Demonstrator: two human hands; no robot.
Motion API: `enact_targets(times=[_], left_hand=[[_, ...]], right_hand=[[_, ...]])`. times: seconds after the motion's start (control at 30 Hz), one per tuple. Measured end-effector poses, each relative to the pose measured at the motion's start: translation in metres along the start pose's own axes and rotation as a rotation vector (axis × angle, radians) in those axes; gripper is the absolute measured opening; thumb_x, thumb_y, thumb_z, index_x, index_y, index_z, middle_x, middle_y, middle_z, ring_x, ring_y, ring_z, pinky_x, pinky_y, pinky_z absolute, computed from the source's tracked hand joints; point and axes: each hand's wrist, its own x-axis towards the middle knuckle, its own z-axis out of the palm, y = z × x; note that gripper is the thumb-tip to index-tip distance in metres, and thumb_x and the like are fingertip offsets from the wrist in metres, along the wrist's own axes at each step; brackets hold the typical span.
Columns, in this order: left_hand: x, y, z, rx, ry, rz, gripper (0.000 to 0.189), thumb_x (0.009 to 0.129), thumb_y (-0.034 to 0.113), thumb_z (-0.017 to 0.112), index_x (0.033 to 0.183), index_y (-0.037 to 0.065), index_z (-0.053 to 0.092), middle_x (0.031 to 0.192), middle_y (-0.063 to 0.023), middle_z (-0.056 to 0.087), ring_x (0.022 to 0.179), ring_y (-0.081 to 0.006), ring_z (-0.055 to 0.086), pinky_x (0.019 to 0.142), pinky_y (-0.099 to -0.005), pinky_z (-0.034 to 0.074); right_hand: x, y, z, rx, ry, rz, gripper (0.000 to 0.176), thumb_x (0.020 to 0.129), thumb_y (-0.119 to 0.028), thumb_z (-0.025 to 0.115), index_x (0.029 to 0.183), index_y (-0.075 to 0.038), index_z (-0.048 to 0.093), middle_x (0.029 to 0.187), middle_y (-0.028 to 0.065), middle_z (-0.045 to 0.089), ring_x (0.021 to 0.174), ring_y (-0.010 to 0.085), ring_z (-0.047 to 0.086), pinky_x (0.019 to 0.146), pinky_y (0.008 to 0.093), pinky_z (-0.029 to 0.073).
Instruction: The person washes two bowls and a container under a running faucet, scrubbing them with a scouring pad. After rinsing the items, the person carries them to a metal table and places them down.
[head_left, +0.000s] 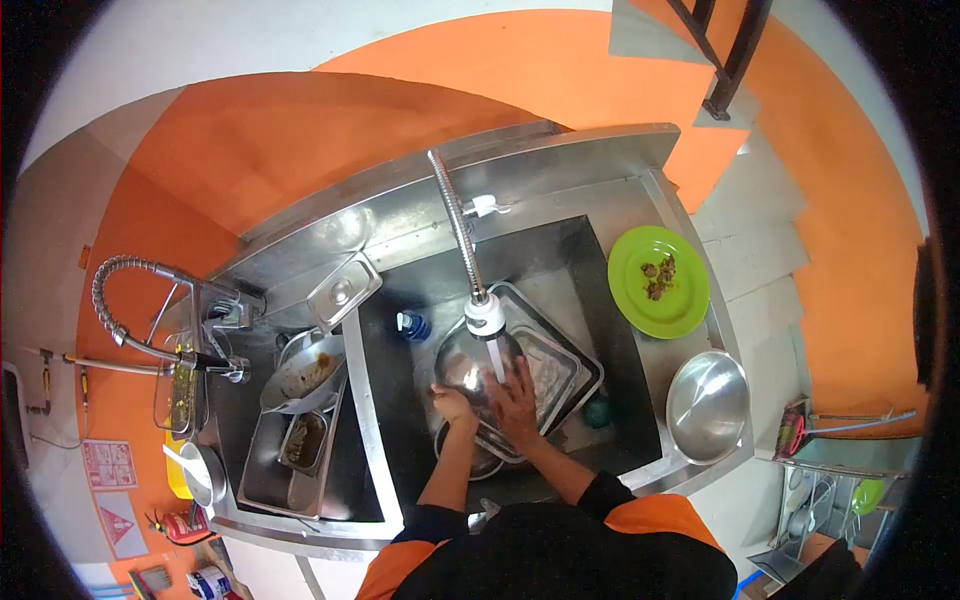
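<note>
Under the running faucet [487,318], a shiny metal bowl [462,362] is tilted in the right-hand sink basin, water falling onto it. My left hand [455,407] grips the bowl's near-left edge, its fingers partly hidden. My right hand [514,405] lies against the bowl's right side with fingers spread, close to the water stream. Beneath and beside the bowl are rectangular metal trays [572,385]. Another round metal vessel [480,462] shows partly under my wrists.
A blue bottle [414,326] and a green scrubber [597,412] are in the basin. A green plate [630,300] with food scraps and a metal bowl [708,408] stand on the right ledge. Dirty pans [305,380] fill the left basin, below a second spring faucet [112,320].
</note>
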Motion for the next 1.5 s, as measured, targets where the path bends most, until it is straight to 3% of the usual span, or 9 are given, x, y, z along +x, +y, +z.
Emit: enact_targets(times=[0.27, 0.43, 0.57, 0.8, 0.87, 1.07, 1.23, 1.33, 1.5], left_hand=[[-0.008, -0.037, 0.003, 0.317, -0.647, 0.854, 0.048, 0.089, 0.036, 0.040, 0.070, -0.004, 0.060, 0.070, -0.0259, 0.057, 0.068, -0.0430, 0.056, 0.060, -0.0456, 0.042], [0.011, -0.037, -0.007, -0.131, -0.776, 0.399, 0.051, 0.083, 0.039, 0.055, 0.060, -0.006, 0.052, 0.045, -0.0099, 0.042, 0.048, -0.0131, 0.036, 0.048, -0.0360, 0.036], [0.027, -0.038, 0.002, -0.027, -0.595, 0.619, 0.050, 0.083, 0.037, 0.056, 0.053, -0.002, 0.052, 0.043, -0.0010, 0.042, 0.046, -0.0120, 0.035, 0.046, -0.0329, 0.034], [-0.011, -0.042, 0.026, -0.455, -0.846, -0.143, 0.033, 0.080, 0.036, 0.052, 0.084, 0.004, 0.058, 0.084, -0.0096, 0.057, 0.070, -0.0189, 0.052, 0.063, -0.0321, 0.042], [-0.033, -0.023, 0.004, -0.240, -1.007, -0.787, 0.035, 0.078, 0.029, 0.053, 0.099, 0.001, 0.052, 0.100, -0.0184, 0.052, 0.081, -0.0274, 0.053, 0.066, -0.0368, 0.046], [-0.010, -0.094, -0.009, -0.275, -1.226, -0.807, 0.044, 0.076, 0.003, 0.049, 0.117, 0.001, 0.034, 0.107, -0.0222, 0.044, 0.094, -0.0347, 0.051, 0.074, -0.0430, 0.054], [-0.032, -0.078, -0.016, -0.313, -1.135, -0.438, 0.042, 0.081, 0.003, 0.047, 0.118, -0.005, 0.029, 0.107, -0.0190, 0.047, 0.089, -0.0343, 0.057, 0.070, -0.0438, 0.057], [-0.034, -0.074, -0.023, -0.352, -1.168, -0.372, 0.050, 0.082, 0.003, 0.047, 0.125, 0.002, 0.021, 0.113, -0.0191, 0.044, 0.088, -0.0342, 0.058, 0.068, -0.0427, 0.057], [-0.048, -0.074, -0.035, -0.250, -1.268, -0.185, 0.090, 0.074, -0.007, 0.045, 0.134, 0.034, -0.008, 0.127, -0.0154, 0.032, 0.098, -0.0345, 0.052, 0.068, -0.0461, 0.055]], right_hand=[[0.019, 0.040, 0.001, 0.072, -0.110, -0.103, 0.029, 0.080, -0.018, 0.055, 0.107, -0.008, 0.059, 0.102, 0.0135, 0.056, 0.095, 0.0401, 0.053, 0.083, 0.0412, 0.044], [-0.007, 0.140, -0.003, 0.417, -0.545, 0.656, 0.064, 0.072, -0.041, 0.068, 0.118, -0.001, 0.050, 0.114, 0.0177, 0.053, 0.107, 0.0298, 0.050, 0.091, 0.0339, 0.039], [-0.008, 0.120, -0.058, 0.481, -0.755, 0.775, 0.069, 0.066, -0.039, 0.074, 0.117, 0.000, 0.049, 0.110, 0.0123, 0.055, 0.104, 0.0235, 0.052, 0.090, 0.0306, 0.038], [-0.015, 0.058, -0.062, 0.059, -0.898, 0.086, 0.028, 0.074, -0.025, 0.065, 0.098, -0.011, 0.059, 0.095, 0.0068, 0.060, 0.085, 0.0264, 0.059, 0.073, 0.0373, 0.044], [-0.031, 0.057, -0.057, -0.005, -0.818, 0.017, 0.025, 0.073, -0.025, 0.063, 0.095, -0.014, 0.058, 0.088, 0.0057, 0.058, 0.081, 0.0310, 0.057, 0.071, 0.0395, 0.044], [-0.025, 0.062, -0.058, 0.096, -1.027, 0.107, 0.033, 0.075, -0.032, 0.062, 0.101, -0.012, 0.056, 0.101, 0.0069, 0.057, 0.093, 0.0288, 0.055, 0.079, 0.0391, 0.043], [-0.040, 0.091, -0.006, 0.149, -0.518, 0.265, 0.041, 0.076, -0.031, 0.061, 0.111, -0.012, 0.053, 0.115, 0.0164, 0.049, 0.100, 0.0305, 0.052, 0.084, 0.0384, 0.042], [-0.050, 0.074, -0.007, -0.505, -0.595, 0.122, 0.041, 0.076, -0.023, 0.061, 0.115, -0.012, 0.052, 0.122, 0.0184, 0.044, 0.102, 0.0315, 0.050, 0.083, 0.0409, 0.043], [-0.024, 0.070, 0.010, -0.240, -0.699, 0.562, 0.035, 0.074, -0.011, 0.060, 0.109, -0.010, 0.055, 0.105, 0.0197, 0.054, 0.094, 0.0336, 0.054, 0.079, 0.0434, 0.045]])
